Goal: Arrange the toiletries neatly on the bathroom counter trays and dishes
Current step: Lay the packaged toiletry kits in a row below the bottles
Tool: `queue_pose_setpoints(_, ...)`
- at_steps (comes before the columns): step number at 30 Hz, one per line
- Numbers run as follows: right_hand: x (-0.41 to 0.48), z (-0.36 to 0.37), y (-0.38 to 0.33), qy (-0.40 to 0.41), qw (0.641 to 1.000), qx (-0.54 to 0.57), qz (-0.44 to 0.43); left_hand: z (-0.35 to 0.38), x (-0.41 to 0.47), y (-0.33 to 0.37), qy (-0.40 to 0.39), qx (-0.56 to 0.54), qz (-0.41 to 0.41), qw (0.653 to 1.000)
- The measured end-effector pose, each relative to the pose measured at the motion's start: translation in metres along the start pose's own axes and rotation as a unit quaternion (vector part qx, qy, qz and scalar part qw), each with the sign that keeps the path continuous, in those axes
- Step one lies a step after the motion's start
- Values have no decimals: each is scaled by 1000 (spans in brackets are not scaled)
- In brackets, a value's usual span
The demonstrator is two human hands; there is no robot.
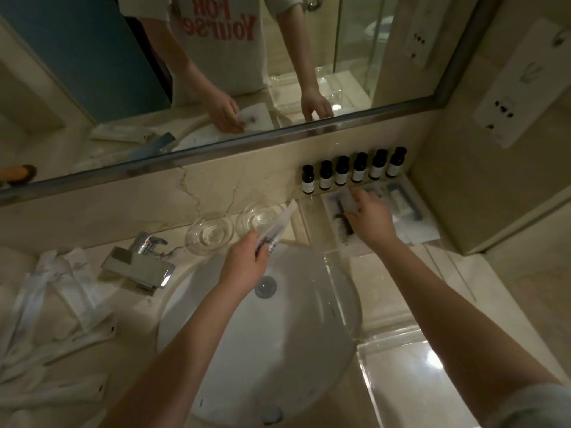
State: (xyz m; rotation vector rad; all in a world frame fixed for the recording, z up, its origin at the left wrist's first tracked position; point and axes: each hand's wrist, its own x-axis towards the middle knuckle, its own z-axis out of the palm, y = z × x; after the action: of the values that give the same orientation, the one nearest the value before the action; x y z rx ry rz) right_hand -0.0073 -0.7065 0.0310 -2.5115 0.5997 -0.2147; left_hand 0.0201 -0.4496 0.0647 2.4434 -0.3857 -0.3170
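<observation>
Loose packets: long white paper-wrapped toiletry packets (pixel 71 291) are seen scattered on the marble counter left of the chrome tap (pixel 139 264), not yet sorted
Glass dishes: two clear round glass dishes (pixel 210 234) are set side by side against the back wall, behind the white oval basin (pixel 262 350); fragile and slick, they are judged best left where they stand
Left hand: the left hand (pixel 244 267) is held over the basin's far rim, fingers closed around a slim white sachet with dark print (pixel 276 228), gripped at its lower end, its free end reaching over the nearer dish
Sachet handling: it is judged light, thin and bendable; a pinch nearer the middle would keep it from drooping
Right hand: the right hand (pixel 370 217) is laid on the clear compartmented tray (pixel 411 211), fingertips pinched on a small pale wrapped item (pixel 352 200)
Bottles: six small dark bottles with white labels (pixel 352 173) are lined up behind the tray
</observation>
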Motion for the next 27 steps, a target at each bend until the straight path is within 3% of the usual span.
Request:
queue_pose_setpoints(4, -30, 3, 10, 69, 992, -39, -102, 6, -1, 3, -4, 0, 9, 1000)
queue_pose_setpoints(7, -44, 19, 9, -2, 981, -109, -161, 11, -1, 3, -8, 0, 7, 1000)
queue_pose_setpoints(9, -45, 30, 4, -77, 974, -145, -153, 13, -1, 3, -8, -1, 2, 1000)
queue_pose_setpoints(11, -42, 34, 1, -103, 970, -170, -140, 14, 0, 2, -5, 0, 3, 1000)
queue_pose_setpoints(27, -39, 23, 13, -86, 978, -151, -119, 18, 1, 15, -8, 6, 4, 1000)
